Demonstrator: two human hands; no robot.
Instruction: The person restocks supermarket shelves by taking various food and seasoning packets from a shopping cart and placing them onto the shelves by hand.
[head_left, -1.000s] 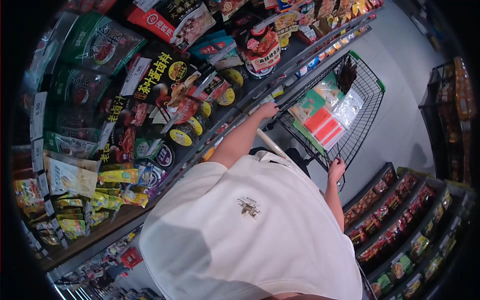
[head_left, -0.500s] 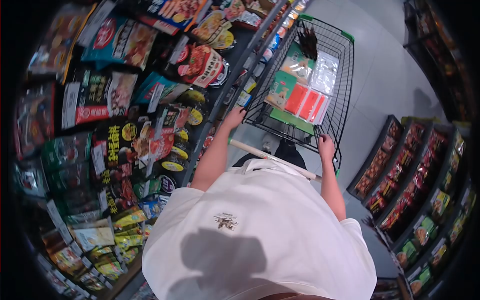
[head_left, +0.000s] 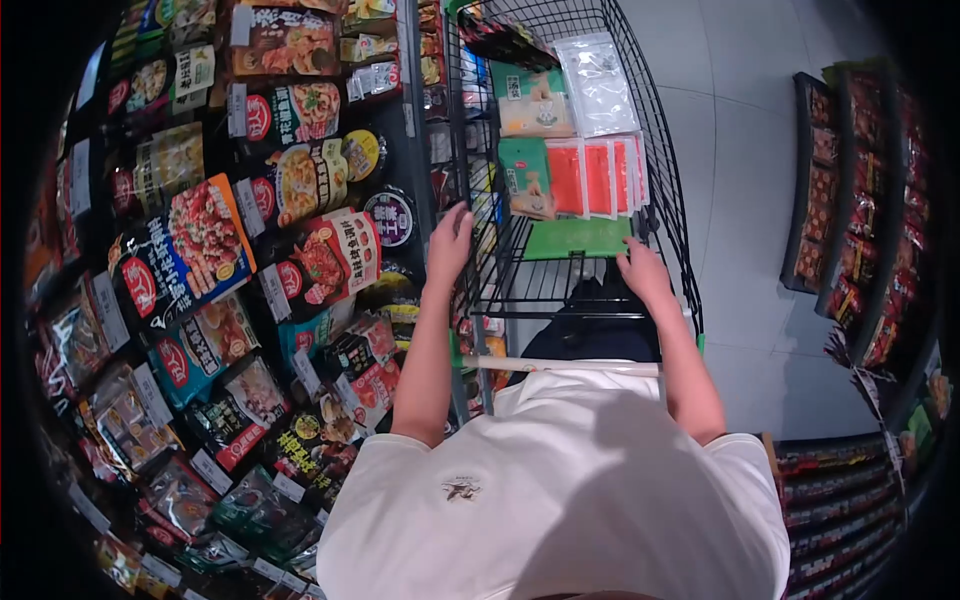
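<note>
My left hand (head_left: pixel 452 243) is raised beside the left rim of the shopping cart (head_left: pixel 668 130), between it and the shelf. Its fingers are apart, and nothing shows in them. Over the rear right of the cart is my right hand (head_left: pixel 645 272), fingers stretched out by the edge of a green panel (head_left: pixel 575 238); whether it touches the panel is unclear. In the cart lie green-and-beige packets (head_left: pixel 533 105), red-and-white packs (head_left: pixel 598 178), a clear-and-silver pack (head_left: pixel 597 85) and a dark packet (head_left: pixel 505 38). The pale cart handle (head_left: pixel 570 366) runs across just before my body.
A tall shelf (head_left: pixel 412 70) of sauce and seasoning packets fills the left side, close to the cart. At right, beyond the grey tiled floor (head_left: pixel 740 190), stands a rack (head_left: pixel 850 200) of red packaged goods. More shelving (head_left: pixel 840 490) is at lower right.
The view has turned, so the cart now points nearly straight ahead. My right hand has moved from the cart's right rear edge inward to the green panel. My left hand stays on the shelf side.
</note>
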